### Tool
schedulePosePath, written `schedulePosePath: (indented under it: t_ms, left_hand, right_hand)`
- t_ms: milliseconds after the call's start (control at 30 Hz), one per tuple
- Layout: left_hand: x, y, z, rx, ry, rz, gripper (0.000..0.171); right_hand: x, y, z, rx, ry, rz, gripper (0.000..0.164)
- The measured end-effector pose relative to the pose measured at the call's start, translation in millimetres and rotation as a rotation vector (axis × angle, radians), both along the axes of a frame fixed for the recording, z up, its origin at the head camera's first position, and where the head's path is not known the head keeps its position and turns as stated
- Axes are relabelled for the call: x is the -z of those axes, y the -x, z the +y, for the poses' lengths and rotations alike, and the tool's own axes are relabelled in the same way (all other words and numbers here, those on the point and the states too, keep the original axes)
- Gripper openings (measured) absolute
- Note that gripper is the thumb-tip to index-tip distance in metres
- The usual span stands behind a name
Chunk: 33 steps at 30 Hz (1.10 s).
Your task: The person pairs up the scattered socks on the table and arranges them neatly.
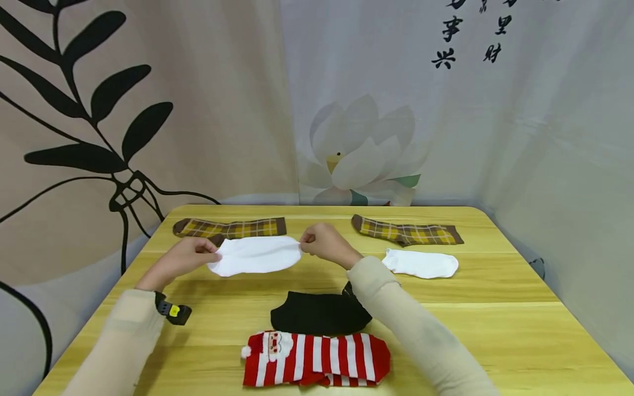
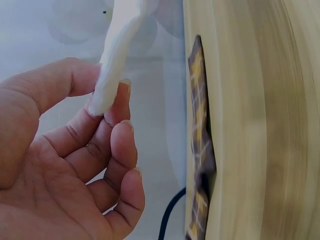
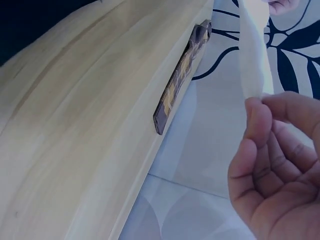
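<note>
the left hand (image 1: 185,258) and right hand (image 1: 327,242) each pinch one end of a white, short, soft fabric sock (image 1: 260,256), thumb against fingertips, so it spans between them above the pale yellow, wood-grained table (image 1: 520,330). beyond it lies a long brown-and-yellow plaid fabric sock (image 1: 247,227). a light, even pull with both hands level probably smooths the cloth best; tugging harder would likely distort the thin fabric. a similar white fabric sock (image 1: 421,264) lies flat on the right, a fair guide for shape. the cream fabric right sleeve (image 1: 421,324) is best held high, clear of the black, low-cut fabric sock (image 1: 317,313).
</note>
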State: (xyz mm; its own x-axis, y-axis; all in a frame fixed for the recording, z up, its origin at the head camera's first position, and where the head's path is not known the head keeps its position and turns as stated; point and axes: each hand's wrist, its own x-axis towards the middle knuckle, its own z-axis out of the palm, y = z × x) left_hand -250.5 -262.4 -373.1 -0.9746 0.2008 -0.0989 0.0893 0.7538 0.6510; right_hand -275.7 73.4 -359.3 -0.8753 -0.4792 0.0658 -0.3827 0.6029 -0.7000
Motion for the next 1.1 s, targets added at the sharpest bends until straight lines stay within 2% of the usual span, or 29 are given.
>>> schedulePosePath:
  t_ms: [333,700,1100]
  left_hand:
    - [1.0,0.9,21.3,0.059,-0.097,0.013,0.028]
    - [2.2,8.1,56.1,0.095,-0.102,0.042,0.022]
    - [12.8,18.2,89.0,0.143,-0.161,0.008,0.017]
  right_hand:
    - [-0.2,-7.3,30.9,0.027,0.011,0.019,0.012]
    - [6.8,-15.6,64.7,0.088,0.027,-0.011,0.012]
    - [21.3,-23.5,100.7,0.149,0.024,-0.007,0.014]
